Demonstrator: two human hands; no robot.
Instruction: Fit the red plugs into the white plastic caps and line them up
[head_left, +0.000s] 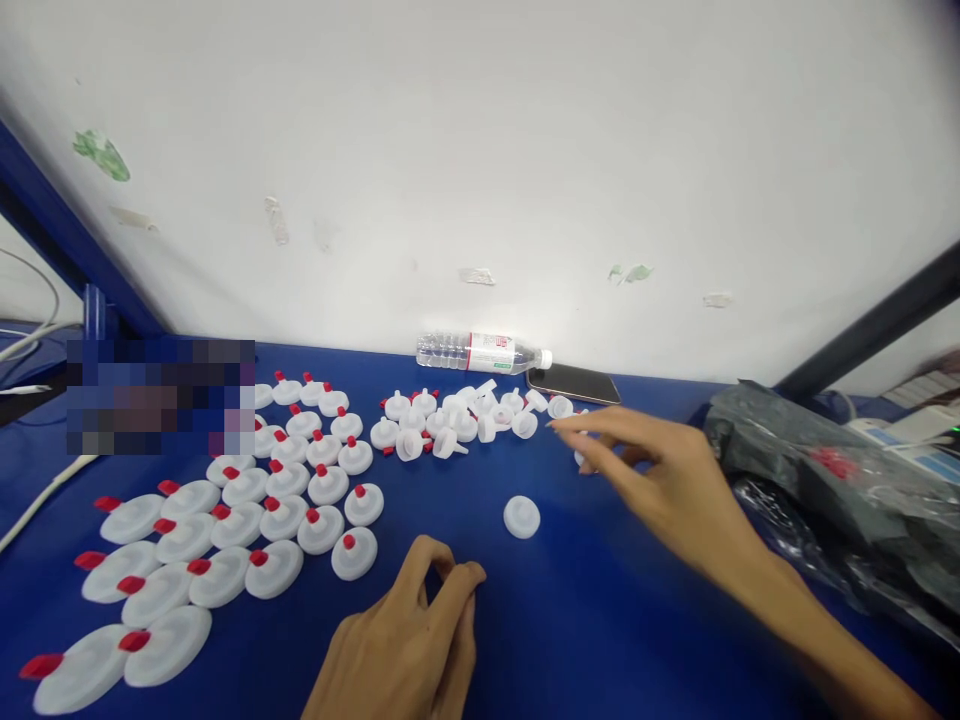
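Left hand (pixel 401 640): fingers curled, back upward | right hand (pixel 664 480): extended forward (wrist bare), fingers loosely bent

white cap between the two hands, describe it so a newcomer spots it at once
On the blue table, look between the left hand and the right hand. A round white cap lies there, apart from the others. Unlike the red-tipped caps spread out on the left, it shows no red tip.
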